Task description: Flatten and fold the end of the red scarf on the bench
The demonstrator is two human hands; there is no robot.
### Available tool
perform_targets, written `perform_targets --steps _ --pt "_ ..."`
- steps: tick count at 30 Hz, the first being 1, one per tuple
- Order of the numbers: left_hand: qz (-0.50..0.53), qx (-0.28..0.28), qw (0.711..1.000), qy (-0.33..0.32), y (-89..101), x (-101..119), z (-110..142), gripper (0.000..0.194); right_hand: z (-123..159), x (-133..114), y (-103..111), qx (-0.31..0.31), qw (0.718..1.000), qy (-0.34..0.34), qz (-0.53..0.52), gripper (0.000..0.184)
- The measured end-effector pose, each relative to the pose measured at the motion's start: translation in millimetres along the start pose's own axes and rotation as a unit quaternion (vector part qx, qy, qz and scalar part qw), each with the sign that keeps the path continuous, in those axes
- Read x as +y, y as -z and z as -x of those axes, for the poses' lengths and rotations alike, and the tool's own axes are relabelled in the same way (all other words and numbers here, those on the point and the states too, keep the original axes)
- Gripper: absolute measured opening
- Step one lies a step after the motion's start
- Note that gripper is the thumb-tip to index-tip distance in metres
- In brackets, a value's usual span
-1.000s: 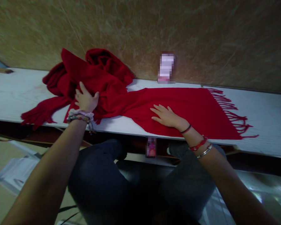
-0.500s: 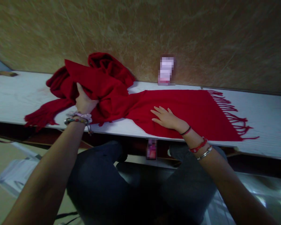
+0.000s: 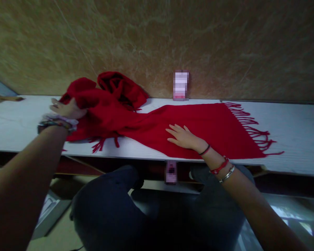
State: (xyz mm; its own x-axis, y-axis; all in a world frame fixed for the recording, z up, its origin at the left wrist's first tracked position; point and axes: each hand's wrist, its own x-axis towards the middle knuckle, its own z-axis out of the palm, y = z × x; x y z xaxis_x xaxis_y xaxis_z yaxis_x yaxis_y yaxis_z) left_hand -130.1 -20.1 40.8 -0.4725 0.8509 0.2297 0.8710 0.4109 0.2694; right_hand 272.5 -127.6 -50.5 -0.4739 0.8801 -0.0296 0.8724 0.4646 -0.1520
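A red fringed scarf (image 3: 204, 122) lies along a narrow white tabletop. Its right half is spread flat, with the fringe fanned out at the right end, while its left part is twisted and bunched in loose folds. My right hand (image 3: 185, 137) rests palm down on the flat stretch, fingers extended and apart. At the left end of the bunched folds is my left hand (image 3: 68, 108), its thumb and fingers apart over the cloth. Some red tassels hang out below the folds near the front edge.
Behind the white tabletop (image 3: 293, 136) rises a brown marbled wall (image 3: 157, 42). A blurred-out pinkish item (image 3: 181, 85) stands against it, and another blurred item (image 3: 171, 172) is below the front edge. A grey box (image 3: 51, 214) sits on the floor at left.
My left hand has moved left from the middle of the bunched cloth to its left end, and the folds there have dropped and shifted. My right hand stays flat on the scarf.
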Motion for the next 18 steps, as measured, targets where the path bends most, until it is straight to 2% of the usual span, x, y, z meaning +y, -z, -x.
perform_targets --steps 1,4,6,7,8,10,11,12,14,18 --pt "0.028 0.004 0.999 0.018 -8.2 6 14 0.092 0 0 1 0.000 1.000 0.000 -0.001 0.056" --pt "0.072 0.074 0.993 -0.064 -20.1 22 60 0.081 2 3 2 -0.004 1.000 0.001 -0.003 0.056" --pt "0.075 0.113 0.981 -0.141 -21.0 27 86 0.079 3 4 2 -0.006 1.000 0.000 -0.005 0.057" --pt "0.064 0.139 0.967 -0.206 -21.6 28 98 0.078 3 5 2 -0.007 1.000 -0.001 -0.004 0.057" --pt "0.046 0.138 0.951 -0.273 -23.0 27 108 0.075 3 5 2 -0.007 1.000 -0.002 -0.003 0.057" --pt "-0.025 0.061 0.916 -0.395 -28.2 21 122 0.070 3 5 2 -0.009 1.000 -0.005 0.001 0.057" --pt "-0.058 0.021 0.902 -0.428 -31.1 18 126 0.067 4 4 2 -0.011 1.000 -0.006 0.003 0.057" --pt "-0.087 -0.011 0.891 -0.445 -33.5 14 127 0.063 4 4 3 -0.012 1.000 -0.007 0.004 0.057" --pt "-0.120 -0.024 0.890 -0.438 -35.0 9 125 0.059 4 3 3 -0.014 1.000 -0.006 0.004 0.057" --pt "-0.130 0.031 0.917 -0.376 -21.3 7 109 0.057 4 4 3 -0.013 1.000 -0.007 -0.001 0.057"
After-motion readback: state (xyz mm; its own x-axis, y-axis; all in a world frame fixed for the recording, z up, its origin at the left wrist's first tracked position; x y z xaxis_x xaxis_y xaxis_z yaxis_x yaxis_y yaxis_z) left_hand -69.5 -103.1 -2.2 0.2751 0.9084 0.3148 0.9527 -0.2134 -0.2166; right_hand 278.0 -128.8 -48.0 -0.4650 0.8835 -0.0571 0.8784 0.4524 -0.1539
